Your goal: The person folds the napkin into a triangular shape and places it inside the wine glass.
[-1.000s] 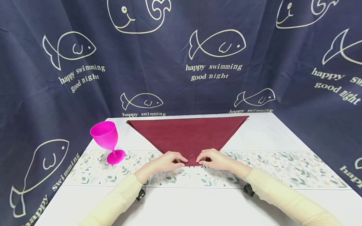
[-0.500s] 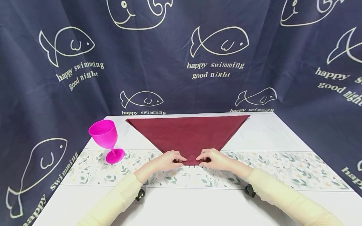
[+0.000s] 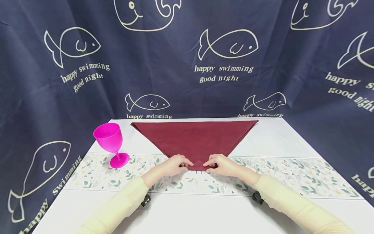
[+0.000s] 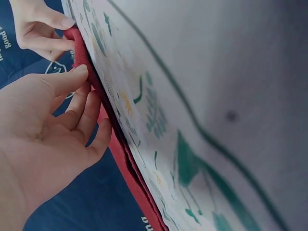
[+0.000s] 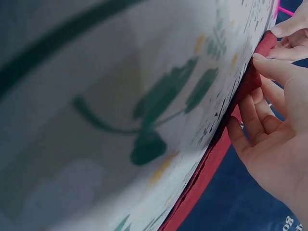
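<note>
Curtain [image 3: 178, 78]: dark blue, fish-printed, behind and beside the worktop. Worktop [image 3: 195, 213]: white. Runner [image 3: 295, 175]: floral, laid crosswise. Cloth [image 3: 193, 136]: maroon, centre, long edge far; triangle apparently done, near tip seemingly just turned up, rest flat, unrolled. Goblet [image 3: 108, 139]: pink, upright on runner, left, untouched. Hands, left [image 3: 175, 165] and right [image 3: 223, 165]: pinching cloth's near edge.

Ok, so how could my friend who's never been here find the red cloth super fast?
Look at the white table in front of the dark blue fish curtain. The left hand and right hand pinch the near edge of the dark red cloth, wide at the back and narrower toward the person. It lies mostly flat, unlike the pink cup standing to its left.
</note>
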`<state>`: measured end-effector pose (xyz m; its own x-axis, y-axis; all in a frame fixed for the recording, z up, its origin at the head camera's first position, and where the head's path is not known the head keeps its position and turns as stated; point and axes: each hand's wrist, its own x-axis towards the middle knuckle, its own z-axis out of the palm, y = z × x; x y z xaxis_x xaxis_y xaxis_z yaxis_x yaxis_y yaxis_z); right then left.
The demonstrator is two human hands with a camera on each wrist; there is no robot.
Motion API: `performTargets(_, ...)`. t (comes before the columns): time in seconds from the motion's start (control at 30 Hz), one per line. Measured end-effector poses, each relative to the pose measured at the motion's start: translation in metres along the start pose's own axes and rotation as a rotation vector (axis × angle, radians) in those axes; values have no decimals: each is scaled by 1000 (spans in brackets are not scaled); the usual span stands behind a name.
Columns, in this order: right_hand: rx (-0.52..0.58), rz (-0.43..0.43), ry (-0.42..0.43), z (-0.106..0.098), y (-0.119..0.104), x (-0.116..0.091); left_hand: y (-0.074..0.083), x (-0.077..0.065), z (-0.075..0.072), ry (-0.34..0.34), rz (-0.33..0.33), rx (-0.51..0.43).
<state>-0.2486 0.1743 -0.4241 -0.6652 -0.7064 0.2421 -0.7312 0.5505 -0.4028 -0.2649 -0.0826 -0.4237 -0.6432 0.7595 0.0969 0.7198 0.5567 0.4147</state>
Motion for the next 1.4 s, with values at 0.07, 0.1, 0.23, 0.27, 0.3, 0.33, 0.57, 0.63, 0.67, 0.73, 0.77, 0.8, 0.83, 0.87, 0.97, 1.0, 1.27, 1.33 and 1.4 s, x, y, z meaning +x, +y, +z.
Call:
performTargets(0.07, 7, 6, -2, 1, 0, 0, 0, -1, 1, 7, -1, 0)
performTargets(0.1, 12, 8, -2, 1, 0, 0, 0, -1, 1, 10, 2, 1)
performTargets(0.23, 34, 0, 0, 1, 0, 0, -1, -1, 1, 27, 12, -30)
performTargets(0.27, 35, -6, 2, 1, 0, 0, -1, -1, 1, 31, 17, -41)
performTargets(0.3, 33, -8, 3, 0, 0, 1, -1, -1, 0, 36, 27, -48)
performTargets(0.33, 33, -8, 1, 0, 0, 1, -2, -2, 0, 38, 35, -60)
performTargets(0.57, 43, 22, -29, -1, -1, 3, -6, -1, 1, 39, 74, -103)
performTargets(0.63, 42, 18, -31, -1, -2, 3, 0, -2, -1, 21, 27, -107)
performTargets(0.67, 44, 12, -28, 0, -2, 2, 0, -2, -1, 16, 15, -102)
performTargets(0.73, 42, 2, -22, 0, -2, 2, 1, -2, 1, 3, -7, -94)
performTargets(0.77, 41, -5, -19, 0, -2, 1, 1, -2, 1, -1, -16, -87)
performTargets(0.8, 40, -10, -16, 0, -3, 1, 2, -2, 1, -4, -20, -85)
performTargets(0.83, 39, -12, -12, 0, -3, 1, 3, -3, 0, -4, -19, -84)
performTargets(0.87, 38, -14, -8, 0, -3, 1, 4, -3, 0, -3, -15, -82)
performTargets(0.97, 33, -14, -1, 0, -4, 0, 5, -3, 0, -1, 0, -76)
performTargets(1.0, 31, -12, 0, -1, -5, 0, 6, -3, 0, 0, 4, -67)
performTargets(1.27, 25, 0, -7, -1, -6, 0, 10, 0, 2, 12, -8, 52)
performTargets(1.33, 18, 4, -9, -1, -5, 0, 11, 0, 1, 10, -6, 54)
performTargets(1.4, 12, 6, -8, -1, -5, 0, 11, 1, 1, 10, 2, 64)
